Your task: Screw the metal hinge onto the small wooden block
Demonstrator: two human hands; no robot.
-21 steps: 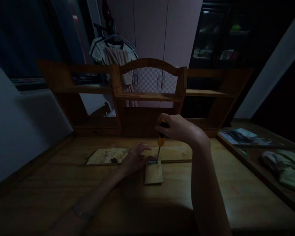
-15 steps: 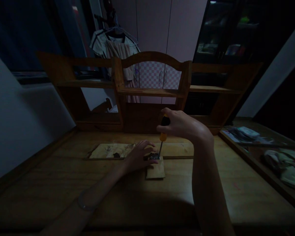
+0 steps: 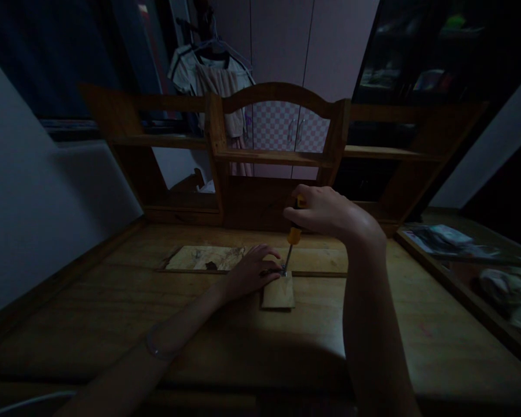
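Moved since the earlier frame: left fingers (image 3: 267, 251), closer in over the small, shiny metal fitting (image 3: 283, 271) and hiding more of it. Curved around the fitting, thumb on the near side, apparently steadying it; cannot tell how firmly. Gripping with right fingers (image 3: 298, 215) the yellow-and-black-handled screwdriver with thin metal shaft (image 3: 293, 235), slightly tilted, tip down at the fitting, just right of the left fingers. Just below the left thumb, on the brown wooden table (image 3: 417, 330): the small, pale, four-sided wooden piece (image 3: 278, 294), fitting at its far edge. Behind the left fingers, reaching out to both sides: the long, pale, partly stained wooden strip (image 3: 319, 260). Judge the screwdriver light and stiff, best taken by the thick handle. In the fitting, expect hard, slippery metal, best held by its sides, clear of the tip. In the wooden piece, expect light, rigid stuff, prone to skidding under twist; best steadied by the flat face.
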